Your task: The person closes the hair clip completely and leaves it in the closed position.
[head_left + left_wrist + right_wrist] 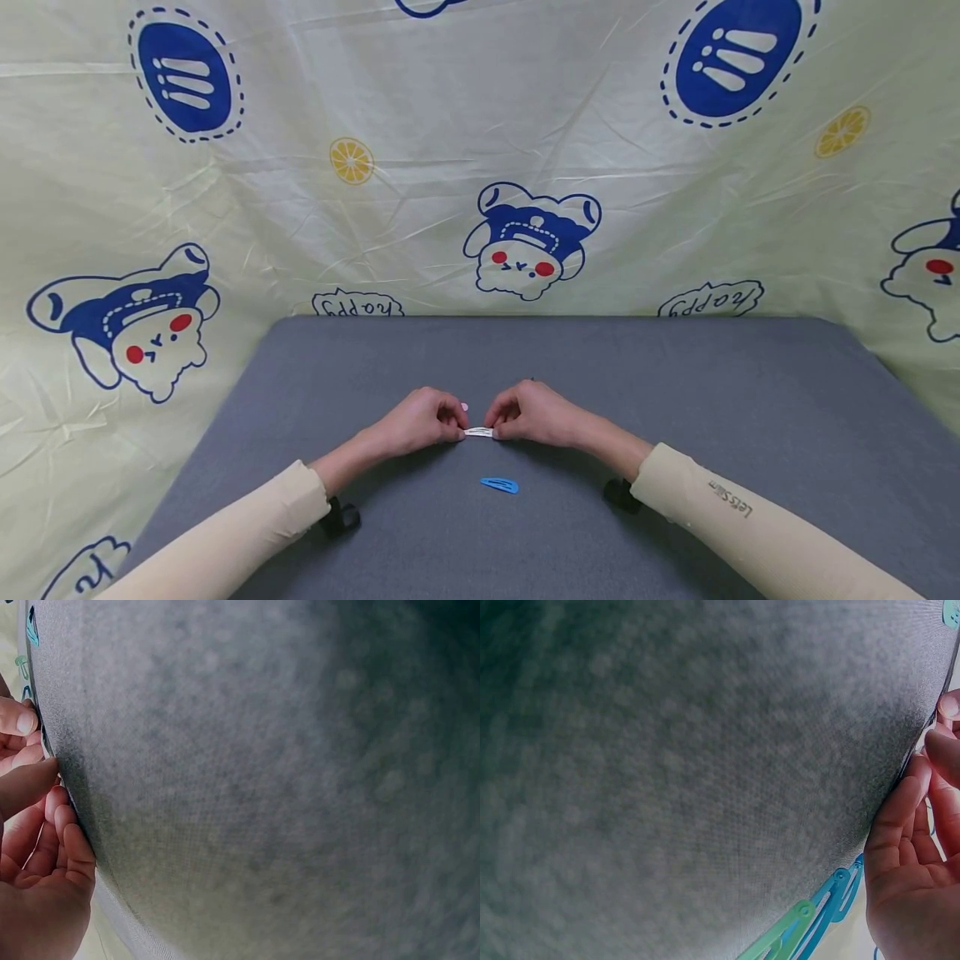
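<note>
Over the middle of the table a white snap hair clip (478, 432) spans the gap between two hands. The left hand (423, 421) pinches its left end between thumb and fingers. At the other end, the thumb and fingertips of the right hand (542, 414) pinch it. Both hands keep low over the cloth. A small pale pink piece (464, 407) shows beside the left fingertips. Nearer the body lies a blue snap hair clip (499, 484) on the table. In both wrist views the fingers cover most of the white clip.
Grey cloth covers the table (375, 358). A green clip (784, 930) and blue clips (825, 907) show low in the right wrist view, beside the right hand. A patterned curtain (420, 225) hangs behind the table. Dark straps (341, 517) circle both wrists.
</note>
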